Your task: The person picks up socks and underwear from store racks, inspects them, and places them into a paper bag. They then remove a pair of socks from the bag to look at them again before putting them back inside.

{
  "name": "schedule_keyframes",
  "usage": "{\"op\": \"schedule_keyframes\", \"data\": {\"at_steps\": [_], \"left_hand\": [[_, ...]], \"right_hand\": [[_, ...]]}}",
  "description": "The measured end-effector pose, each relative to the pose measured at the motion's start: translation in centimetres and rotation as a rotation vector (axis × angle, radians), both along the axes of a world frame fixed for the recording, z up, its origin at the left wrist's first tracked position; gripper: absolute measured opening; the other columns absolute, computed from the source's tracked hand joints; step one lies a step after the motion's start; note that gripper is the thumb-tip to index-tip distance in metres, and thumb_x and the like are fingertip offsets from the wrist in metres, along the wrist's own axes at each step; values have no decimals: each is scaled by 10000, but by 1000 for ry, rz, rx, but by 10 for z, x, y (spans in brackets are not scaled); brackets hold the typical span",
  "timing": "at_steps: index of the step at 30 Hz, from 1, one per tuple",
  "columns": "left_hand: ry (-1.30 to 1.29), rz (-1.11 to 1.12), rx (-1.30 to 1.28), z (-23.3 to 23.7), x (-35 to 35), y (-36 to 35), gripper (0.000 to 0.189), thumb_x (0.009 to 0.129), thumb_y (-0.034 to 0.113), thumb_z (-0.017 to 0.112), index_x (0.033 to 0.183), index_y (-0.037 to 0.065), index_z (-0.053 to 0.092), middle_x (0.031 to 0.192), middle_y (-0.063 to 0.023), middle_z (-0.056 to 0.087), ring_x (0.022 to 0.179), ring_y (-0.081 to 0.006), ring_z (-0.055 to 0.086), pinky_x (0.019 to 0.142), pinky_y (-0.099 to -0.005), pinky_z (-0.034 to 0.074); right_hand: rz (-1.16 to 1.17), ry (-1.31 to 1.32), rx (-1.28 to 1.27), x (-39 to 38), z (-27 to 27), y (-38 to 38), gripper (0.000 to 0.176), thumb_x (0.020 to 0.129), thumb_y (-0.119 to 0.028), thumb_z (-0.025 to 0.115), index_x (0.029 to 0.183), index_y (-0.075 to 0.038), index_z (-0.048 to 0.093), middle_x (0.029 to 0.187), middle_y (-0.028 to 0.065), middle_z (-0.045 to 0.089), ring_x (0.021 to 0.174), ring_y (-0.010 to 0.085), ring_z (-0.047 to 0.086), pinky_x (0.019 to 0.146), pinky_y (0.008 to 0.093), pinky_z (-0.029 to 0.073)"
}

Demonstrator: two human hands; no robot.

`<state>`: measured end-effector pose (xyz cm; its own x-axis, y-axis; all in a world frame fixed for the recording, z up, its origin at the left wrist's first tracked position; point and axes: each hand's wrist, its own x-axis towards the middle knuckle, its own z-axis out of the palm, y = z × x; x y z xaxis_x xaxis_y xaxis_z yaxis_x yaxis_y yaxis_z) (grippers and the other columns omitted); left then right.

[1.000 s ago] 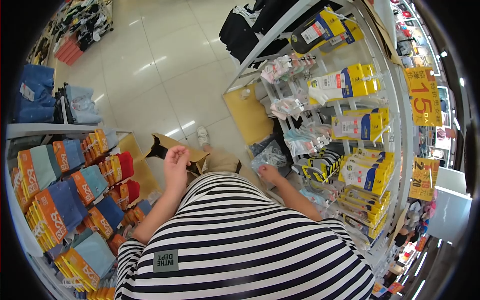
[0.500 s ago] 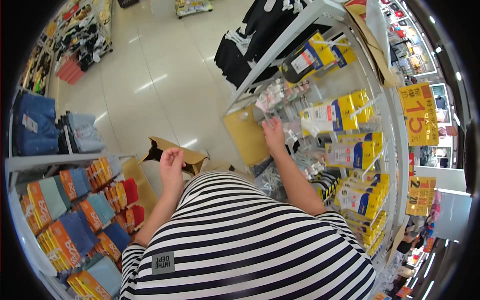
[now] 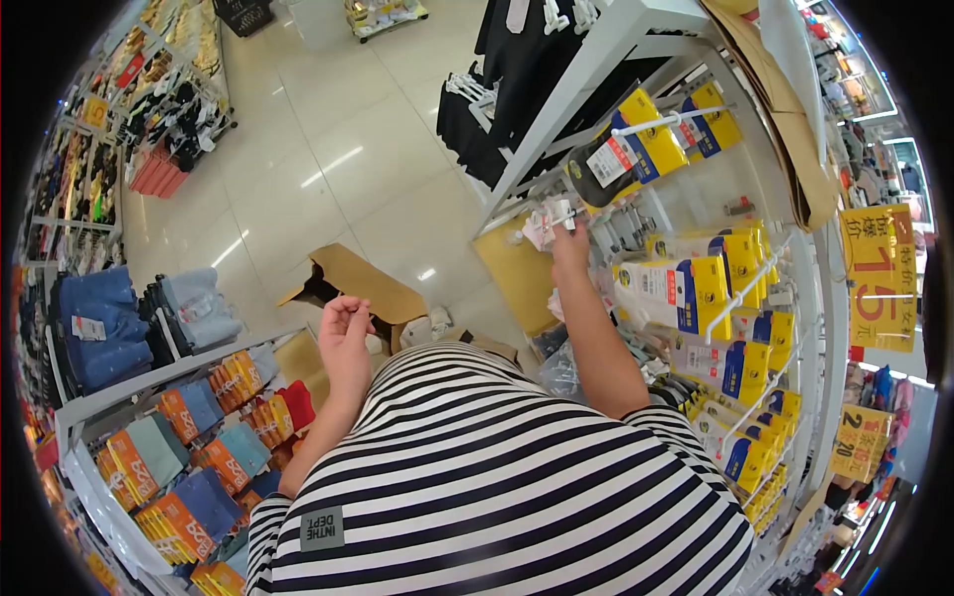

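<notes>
My right hand (image 3: pixel 569 246) is at the display rack, its fingers closed around a bunch of small pink-and-white socks (image 3: pixel 543 224) on a white hook. The fingertips are partly hidden behind the socks. Just above hangs a dark sock pack (image 3: pixel 604 167) with a yellow and blue card. White sock packs (image 3: pixel 664 294) hang to the right of my forearm. My left hand (image 3: pixel 345 336) is raised in front of my body with its fingers curled in, and nothing shows in them. Beyond it, an open cardboard box (image 3: pixel 373 283) stands on the floor.
Black garments (image 3: pixel 517 74) hang on the far end of the rack. At left is a shelf with folded denim (image 3: pixel 99 318) and orange-labelled packs (image 3: pixel 194 512). A yellow price sign (image 3: pixel 879 278) hangs at right. Tiled floor (image 3: pixel 368 149) runs between the displays.
My right hand has moved up and slightly right and closed on the pink-and-white socks. My left hand stays raised with its fingers curled. The view has shifted a little.
</notes>
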<state>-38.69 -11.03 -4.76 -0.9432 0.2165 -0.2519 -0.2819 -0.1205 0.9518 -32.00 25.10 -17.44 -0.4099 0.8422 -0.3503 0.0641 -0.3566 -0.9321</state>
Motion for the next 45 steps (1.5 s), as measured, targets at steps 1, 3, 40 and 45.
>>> {"op": "schedule_keyframes", "data": {"at_steps": [1, 3, 40, 45], "left_hand": [[-4, -12, 13, 0, -2, 4, 117, 905, -6, 550, 1014, 27, 528, 948, -50, 601, 716, -66, 505, 649, -194, 424], [-13, -34, 40, -2, -5, 11, 116, 905, -8, 548, 1014, 26, 528, 950, -52, 604, 716, -67, 508, 652, -194, 428], [-238, -1061, 157, 29, -227, 67, 312, 964, 126, 540, 1236, -17, 486, 1000, -60, 650, 812, -79, 597, 699, -221, 490], [-231, -1168, 215, -7, -262, 69, 450, 959, 138, 542, 1354, 15, 366, 965, -44, 601, 737, -71, 544, 622, -212, 474]], "right_hand": [[-5, -8, -22, 0, -2, 2, 462, 848, -27, 609, 1282, 26, 458, 1195, 125, 565, 1026, 190, 587, 856, 303, 486], [-47, -33, -142, -1, 10, 2, 416, 871, -35, 585, 1269, 23, 475, 1174, 121, 578, 1012, 183, 593, 849, 301, 488], [407, -29, 97, -141, 160, -196, 454, 875, -157, 667, 1249, 12, 471, 1129, 102, 617, 984, 148, 609, 852, 312, 501], [308, -356, 432, -170, 180, -202, 489, 838, -240, 677, 1227, -5, 496, 969, 169, 674, 883, 287, 668, 771, 360, 514]]}}
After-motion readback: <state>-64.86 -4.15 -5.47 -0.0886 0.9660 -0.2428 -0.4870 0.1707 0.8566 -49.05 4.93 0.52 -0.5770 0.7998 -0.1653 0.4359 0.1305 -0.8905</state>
